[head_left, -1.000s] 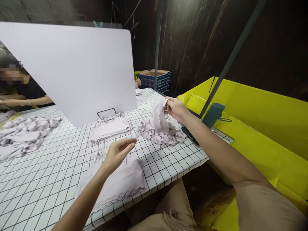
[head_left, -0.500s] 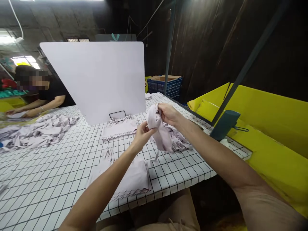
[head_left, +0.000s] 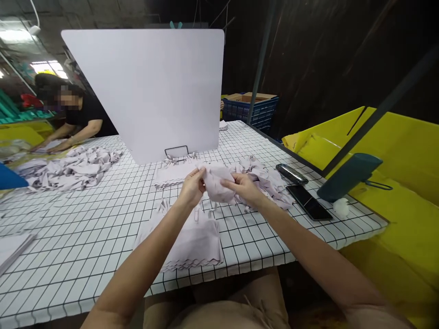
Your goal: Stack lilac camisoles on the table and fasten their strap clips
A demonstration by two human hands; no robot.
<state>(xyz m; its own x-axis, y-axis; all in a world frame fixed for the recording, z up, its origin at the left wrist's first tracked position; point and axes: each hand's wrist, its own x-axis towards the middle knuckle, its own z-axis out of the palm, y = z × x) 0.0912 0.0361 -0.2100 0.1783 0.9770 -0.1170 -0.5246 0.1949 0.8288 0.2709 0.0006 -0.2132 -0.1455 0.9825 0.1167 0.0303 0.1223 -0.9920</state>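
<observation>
A pale pink camisole [head_left: 218, 183] hangs just above the table, stretched between both hands. My left hand [head_left: 192, 188] pinches its left edge between thumb and fingers. At its right side, my right hand [head_left: 245, 188] grips the cloth with the thumb on top. Below my hands lies a folded stack of the same strappy garments [head_left: 195, 244], with scalloped hems towards me. Another folded stack [head_left: 171, 175] sits behind my left hand, partly covered by it. Beyond my right hand is a loose, crumpled heap of camisoles [head_left: 270, 183].
A big white board [head_left: 154, 91] stands upright on the grid-patterned table [head_left: 103, 256]. To the right lie a phone [head_left: 308, 202], a dark glossy case [head_left: 291, 174] and a teal container [head_left: 350, 178]. A co-worker [head_left: 82, 114] handles cloth beside a large garment heap [head_left: 82, 169].
My right hand has lifted the camisole from the heap and brought it left. My left hand has risen and taken hold of it. The cloth is now spread between both hands.
</observation>
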